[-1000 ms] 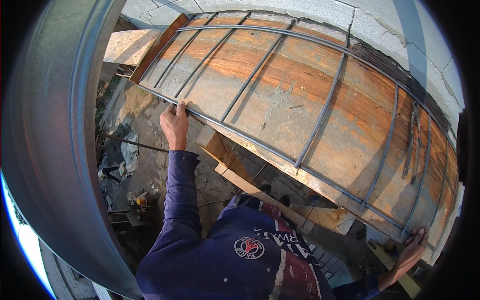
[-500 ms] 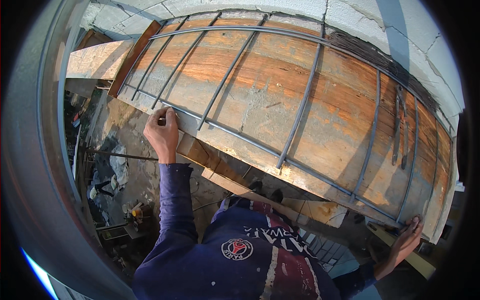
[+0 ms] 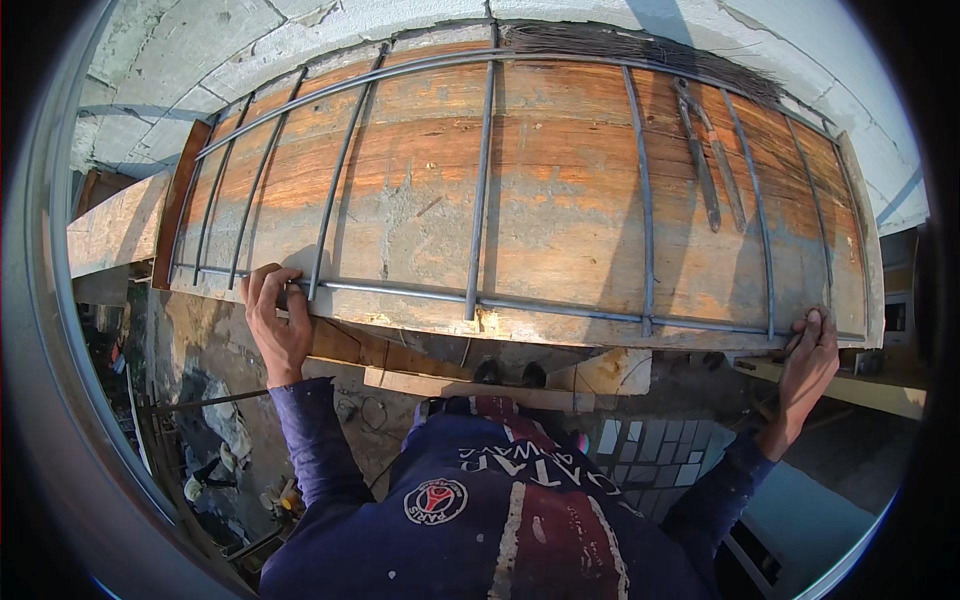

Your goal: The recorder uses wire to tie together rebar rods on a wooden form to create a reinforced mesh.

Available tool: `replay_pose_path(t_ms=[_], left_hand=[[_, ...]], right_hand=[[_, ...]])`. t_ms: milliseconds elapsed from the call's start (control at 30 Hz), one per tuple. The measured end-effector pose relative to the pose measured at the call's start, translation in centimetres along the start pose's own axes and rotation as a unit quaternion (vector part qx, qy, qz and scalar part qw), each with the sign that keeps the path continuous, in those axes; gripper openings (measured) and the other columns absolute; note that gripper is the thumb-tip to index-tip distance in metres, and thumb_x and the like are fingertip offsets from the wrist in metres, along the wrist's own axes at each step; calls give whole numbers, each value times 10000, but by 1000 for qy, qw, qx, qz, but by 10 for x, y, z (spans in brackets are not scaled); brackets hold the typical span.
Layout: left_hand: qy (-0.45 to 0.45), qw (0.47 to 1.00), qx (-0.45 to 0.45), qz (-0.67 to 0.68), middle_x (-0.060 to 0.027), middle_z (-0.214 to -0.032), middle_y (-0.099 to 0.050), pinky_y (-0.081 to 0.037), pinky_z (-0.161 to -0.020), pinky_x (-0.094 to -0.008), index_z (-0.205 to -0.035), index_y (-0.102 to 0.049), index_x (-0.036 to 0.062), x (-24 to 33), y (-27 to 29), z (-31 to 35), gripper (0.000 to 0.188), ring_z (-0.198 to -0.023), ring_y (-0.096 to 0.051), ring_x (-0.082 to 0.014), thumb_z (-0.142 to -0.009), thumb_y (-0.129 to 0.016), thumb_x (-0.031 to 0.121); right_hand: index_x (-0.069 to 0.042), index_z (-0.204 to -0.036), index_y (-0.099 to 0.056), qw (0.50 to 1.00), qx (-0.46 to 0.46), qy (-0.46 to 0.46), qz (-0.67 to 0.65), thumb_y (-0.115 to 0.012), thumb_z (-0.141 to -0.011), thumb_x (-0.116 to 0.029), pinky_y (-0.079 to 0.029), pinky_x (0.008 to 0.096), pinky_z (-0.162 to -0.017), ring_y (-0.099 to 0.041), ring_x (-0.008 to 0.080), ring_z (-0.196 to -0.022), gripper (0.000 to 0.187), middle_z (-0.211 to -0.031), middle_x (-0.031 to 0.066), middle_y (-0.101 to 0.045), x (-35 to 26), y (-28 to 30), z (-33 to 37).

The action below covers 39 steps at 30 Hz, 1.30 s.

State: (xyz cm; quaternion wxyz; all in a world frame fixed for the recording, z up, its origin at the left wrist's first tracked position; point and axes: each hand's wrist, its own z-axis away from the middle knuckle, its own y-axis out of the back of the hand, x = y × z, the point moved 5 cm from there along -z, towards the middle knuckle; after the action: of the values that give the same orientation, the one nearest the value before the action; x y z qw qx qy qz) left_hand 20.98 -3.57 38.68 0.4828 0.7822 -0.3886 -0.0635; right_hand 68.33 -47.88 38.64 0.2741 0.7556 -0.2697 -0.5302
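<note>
A long steel reinforcing bar point(image 3: 560, 311) runs along the near edge of a worn, cement-stained wooden platform point(image 3: 560, 220). Toward its left part, my left hand point(image 3: 278, 322) has its fingers curled closed on the bar. At the right part of the same bar my right hand point(image 3: 810, 358) pinches it, its fingertips partly hiding the bar. Several shorter cross bars point(image 3: 483, 180) lie over the platform between this bar and the far long bars point(image 3: 430, 63). Steel-tying pincers point(image 3: 708, 155) rest on the boards between two cross bars, touched by neither hand.
A bundle of dark tie wire point(image 3: 640, 55) lies along the far edge, against a pale block wall point(image 3: 290, 30). An upright board point(image 3: 180, 205) closes the left end. Below are the ground with debris point(image 3: 215, 430), planks point(image 3: 480, 388) and paving pieces point(image 3: 650, 450).
My view has turned, so the platform now lies more level across it. Both hands remain at the near bar; the left fingers now reach over it more.
</note>
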Motion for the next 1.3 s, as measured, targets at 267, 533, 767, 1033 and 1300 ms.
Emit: replay_pose_path(t_ms=[267,533,767,1033,1300], left_hand=[[-33,999,10,38,-166,-1081,-632,-472,-893,-462,-1027,-653,12,-27,2,13,179,-1036,-582,-342,-897,-540,62],[96,849,97,511,-104,-877,-663,-550,-798,-405,-931,-670,7,-68,-29,28,90,-864,-633,-250,-965,-710,81],[-54,989,45,129,-144,-966,-650,-489,-852,-439,-998,-671,1,-58,-18,30,128,-928,-604,-303,-942,-630,109],[-39,997,12,58,-160,-1067,-636,-473,-889,-457,-1057,-651,-2,-22,-2,11,202,-1017,-594,-331,-900,-544,66],[43,995,52,72,-138,-1040,-647,-500,-839,-418,-1042,-694,35,-13,8,29,262,-950,-614,-314,-812,-586,-32]], right_hand=[[13,-1072,-665,999,-9,20,-39,-564,-1058,-115,-467,339,-545,-582,170,-549,164,-716,118,-651,-26,-14,-6],[31,-1062,-648,996,22,49,-77,-572,-1022,-58,-528,428,-657,-688,365,-713,124,-782,214,-662,-10,-4,0],[21,-1045,-650,995,22,36,-94,-580,-1037,-94,-524,420,-644,-666,346,-661,135,-741,187,-657,-11,-8,-2],[13,-1035,-671,992,27,1,-122,-569,-1054,-105,-493,350,-566,-624,221,-566,158,-720,125,-667,-7,-7,1],[13,-1052,-666,979,-9,-53,-197,-536,-1095,-208,-408,246,-544,-514,68,-617,259,-840,36,-645,-3,-17,4]])
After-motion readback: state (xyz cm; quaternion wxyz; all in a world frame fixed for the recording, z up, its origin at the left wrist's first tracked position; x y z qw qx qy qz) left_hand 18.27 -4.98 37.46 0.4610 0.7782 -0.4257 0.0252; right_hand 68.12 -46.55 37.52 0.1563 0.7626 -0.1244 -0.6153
